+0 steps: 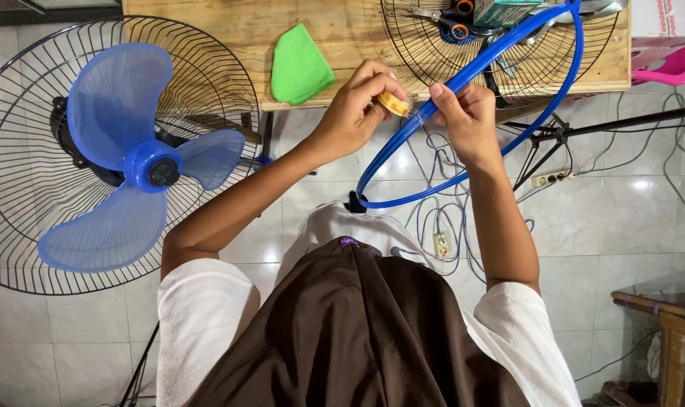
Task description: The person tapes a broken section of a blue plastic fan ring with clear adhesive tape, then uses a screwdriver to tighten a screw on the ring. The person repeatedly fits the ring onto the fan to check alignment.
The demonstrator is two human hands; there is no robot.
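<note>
Your left hand pinches a small yellow tape roll against the blue plastic fan-guard ring, clear tape bridging them. Your right hand is closed round the ring to steady it above your lap. Tangled cables lie on the tiles below. Left stands the blue-bladed fan in its wire cage. Farther off, the wooden table holds a green folded cloth, wire grille and scissors.

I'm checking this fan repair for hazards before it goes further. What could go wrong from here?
1. The large blue plastic ring is pinched only near one spot by the right hand; its far side could swing into the wire fan grille on the wooden table.
2. The small yellow tape roll in the left hand may slip.
3. Loose cables on the floor could trip.
</note>
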